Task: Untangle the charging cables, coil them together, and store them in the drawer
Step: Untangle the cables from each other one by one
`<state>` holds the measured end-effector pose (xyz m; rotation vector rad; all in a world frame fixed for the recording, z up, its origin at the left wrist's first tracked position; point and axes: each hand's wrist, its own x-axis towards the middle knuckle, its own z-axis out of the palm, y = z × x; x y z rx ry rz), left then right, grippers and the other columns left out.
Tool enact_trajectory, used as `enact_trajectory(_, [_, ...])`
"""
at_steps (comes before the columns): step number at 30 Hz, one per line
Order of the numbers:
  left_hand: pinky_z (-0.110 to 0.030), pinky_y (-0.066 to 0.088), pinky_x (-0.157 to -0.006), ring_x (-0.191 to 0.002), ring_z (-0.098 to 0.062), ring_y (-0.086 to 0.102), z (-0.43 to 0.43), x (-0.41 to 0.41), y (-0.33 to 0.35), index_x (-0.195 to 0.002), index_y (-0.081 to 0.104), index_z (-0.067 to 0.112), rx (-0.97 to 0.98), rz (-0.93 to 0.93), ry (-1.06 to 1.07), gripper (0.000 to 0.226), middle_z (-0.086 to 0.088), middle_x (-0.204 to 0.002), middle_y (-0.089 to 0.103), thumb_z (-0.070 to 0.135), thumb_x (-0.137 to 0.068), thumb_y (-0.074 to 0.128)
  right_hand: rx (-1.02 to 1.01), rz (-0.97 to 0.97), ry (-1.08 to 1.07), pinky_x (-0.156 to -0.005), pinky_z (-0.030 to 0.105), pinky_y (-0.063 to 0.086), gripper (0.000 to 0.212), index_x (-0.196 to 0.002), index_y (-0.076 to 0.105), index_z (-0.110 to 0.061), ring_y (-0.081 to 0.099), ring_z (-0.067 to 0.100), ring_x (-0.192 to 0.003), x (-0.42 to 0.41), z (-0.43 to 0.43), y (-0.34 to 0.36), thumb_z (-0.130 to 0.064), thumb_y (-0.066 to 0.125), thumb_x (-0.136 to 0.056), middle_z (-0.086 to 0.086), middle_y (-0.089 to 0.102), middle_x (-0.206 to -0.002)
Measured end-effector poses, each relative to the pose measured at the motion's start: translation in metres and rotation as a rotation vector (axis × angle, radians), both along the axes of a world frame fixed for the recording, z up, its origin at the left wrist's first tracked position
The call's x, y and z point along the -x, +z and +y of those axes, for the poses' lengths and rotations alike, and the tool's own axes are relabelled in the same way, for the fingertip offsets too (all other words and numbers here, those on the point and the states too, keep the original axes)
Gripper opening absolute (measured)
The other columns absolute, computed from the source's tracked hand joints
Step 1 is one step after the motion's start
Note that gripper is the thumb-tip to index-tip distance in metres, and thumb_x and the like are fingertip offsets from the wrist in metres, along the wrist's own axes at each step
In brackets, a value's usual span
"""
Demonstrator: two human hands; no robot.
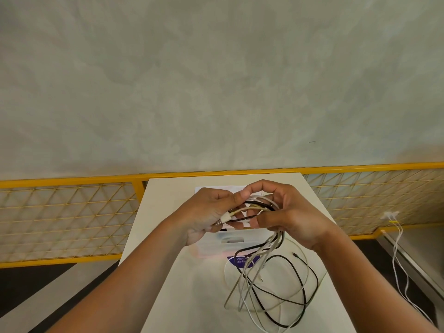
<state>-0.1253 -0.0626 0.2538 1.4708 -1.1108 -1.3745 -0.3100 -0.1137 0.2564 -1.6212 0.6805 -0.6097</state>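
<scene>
Both hands, left (206, 212) and right (292, 218), close their fingers (241, 197) around the bundled cables (258, 206) above the tabletop (168, 236); loose loops hang from the right hand onto it.

Background stuff: there was a yellow railing (72, 182) with diamond wire mesh panels (62, 219) running across behind the white table (165, 236), and a pale mottled wall (216, 80) above it. Off to the right a white plug (390, 215) sat on the mesh, with two thin white cords (398, 265) dangling down from it. A purple sticker (236, 260) was stuck on the tabletop; its text was unreadable.
</scene>
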Motion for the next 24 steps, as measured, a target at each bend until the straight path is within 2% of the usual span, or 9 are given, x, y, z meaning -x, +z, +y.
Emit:
enact_trajectory(2, [-0.012,0.031,-0.038,-0.075,-0.022,0.069,0.0,-0.001,-0.001,-0.101,0.074,0.002,0.009,-0.007,-0.011,0.054,-0.014,-0.088,0.074,0.051,-0.079,0.069,-0.026,-0.019,0.001,-0.05,0.021,0.039,0.043,-0.107,0.068,-0.016,0.057,0.017,-0.064,0.0,-0.003,-0.003,0.004,0.076,-0.07,0.015,0.072,-0.087])
enact_trajectory(4, [-0.014,0.032,-0.041,-0.066,-0.016,0.065,0.0,-0.001,-0.002,-0.101,0.075,0.004,0.007,-0.021,-0.02,0.055,-0.012,-0.083,0.073,0.054,-0.08,0.068,-0.042,-0.03,0.005,-0.05,0.022,0.037,0.044,-0.109,0.067,-0.014,0.055,0.016,-0.063,0.0,-0.003,-0.004,0.003,0.076,-0.069,0.015,0.071,-0.087])
enact_trajectory(6, [-0.017,0.029,-0.042,-0.053,-0.012,0.06,-0.001,-0.002,-0.004,-0.102,0.074,0.003,0.0,-0.012,-0.039,0.055,-0.013,-0.077,0.072,0.054,-0.084,0.066,-0.033,-0.021,-0.011,-0.051,0.018,0.04,0.044,-0.111,0.067,-0.01,0.061,0.012,-0.064,0.001,-0.002,-0.004,0.008,0.077,-0.073,0.014,0.074,-0.091])
enact_trajectory(9, [-0.022,0.025,-0.043,-0.052,-0.016,0.056,-0.002,-0.004,-0.006,-0.097,0.076,0.007,0.013,-0.017,-0.086,0.055,-0.018,-0.077,0.071,0.058,-0.085,0.062,0.019,0.022,-0.04,-0.059,0.014,0.049,0.044,-0.113,0.067,-0.007,0.072,0.015,-0.079,-0.002,0.0,-0.004,0.014,0.076,-0.076,0.014,0.077,-0.099])
enact_trajectory(12, [-0.022,0.028,-0.043,-0.058,-0.019,0.054,-0.001,-0.003,-0.007,-0.089,0.076,0.013,0.038,-0.076,-0.122,0.052,-0.015,-0.073,0.069,0.06,-0.089,0.055,0.079,0.053,-0.071,-0.076,0.024,0.057,0.042,-0.108,0.07,-0.012,0.074,0.023,-0.094,-0.006,-0.001,-0.007,0.008,0.082,-0.073,0.008,0.078,-0.099])
enact_trajectory(15, [-0.023,0.033,-0.046,-0.058,-0.014,0.06,-0.002,-0.002,-0.008,-0.089,0.073,0.01,0.061,-0.122,-0.126,0.054,-0.006,-0.067,0.068,0.059,-0.093,0.05,0.086,0.029,-0.125,-0.076,0.028,0.059,0.036,-0.103,0.071,-0.01,0.074,0.025,-0.092,-0.009,0.0,-0.009,0.007,0.082,-0.073,0.009,0.078,-0.094])
enact_trajectory(19, [-0.028,0.04,-0.069,-0.074,-0.012,0.06,-0.002,-0.003,-0.007,-0.083,0.072,0.018,0.045,-0.157,-0.146,0.051,-0.004,-0.07,0.068,0.058,-0.097,0.043,0.062,-0.017,-0.185,-0.057,0.013,0.048,0.029,-0.1,0.071,-0.003,0.067,0.007,-0.068,-0.012,0.002,-0.009,0.013,0.076,-0.076,0.007,0.075,-0.083])
enact_trajectory(21, [-0.027,0.041,-0.075,-0.084,-0.011,0.059,-0.002,-0.006,-0.006,-0.086,0.074,0.02,0.007,-0.183,-0.171,0.054,-0.008,-0.079,0.072,0.059,-0.098,0.039,0.039,-0.029,-0.193,-0.053,0.016,0.043,0.028,-0.098,0.071,-0.004,0.06,0.006,-0.062,-0.011,0.0,-0.011,0.012,0.076,-0.077,0.007,0.074,-0.08])
enact_trajectory(24, [-0.044,0.047,-0.09,-0.097,-0.03,0.064,-0.004,-0.014,-0.005,-0.094,0.074,0.014,-0.079,-0.012,-0.225,0.056,-0.021,-0.091,0.073,0.055,-0.1,0.037,0.009,-0.048,-0.168,-0.053,0.017,0.044,0.027,-0.094,0.071,-0.006,0.059,0.007,-0.06,-0.009,0.0,-0.011,0.013,0.076,-0.076,0.007,0.072,-0.078])
